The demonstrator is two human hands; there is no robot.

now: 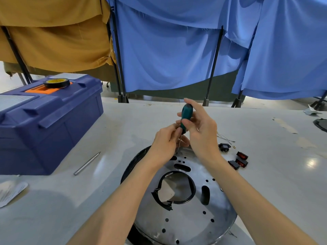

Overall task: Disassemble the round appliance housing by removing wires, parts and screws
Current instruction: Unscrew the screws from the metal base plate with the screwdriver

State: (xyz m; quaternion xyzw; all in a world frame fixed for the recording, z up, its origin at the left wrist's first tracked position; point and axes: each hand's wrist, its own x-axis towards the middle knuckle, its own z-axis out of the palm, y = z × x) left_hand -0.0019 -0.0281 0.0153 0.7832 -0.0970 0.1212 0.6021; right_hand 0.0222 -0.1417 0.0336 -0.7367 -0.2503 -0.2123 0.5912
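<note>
Blue drapes (168, 50) behind, pale tabletop (123, 121) up front, round housing (185, 220) lying flat under the wrists. Now the right hand (203, 133) has its grip clamped on the green screwdriver (185, 114) handle; the left hand (164, 145) pinches the shaft low. That shiny metal plate looks stiff and slippery, so I'd steady it by the rim.

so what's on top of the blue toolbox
A black tape roll with a yellow core lies on the toolbox lid, over its orange handle. The lid is closed, so the inside is hidden.
</note>
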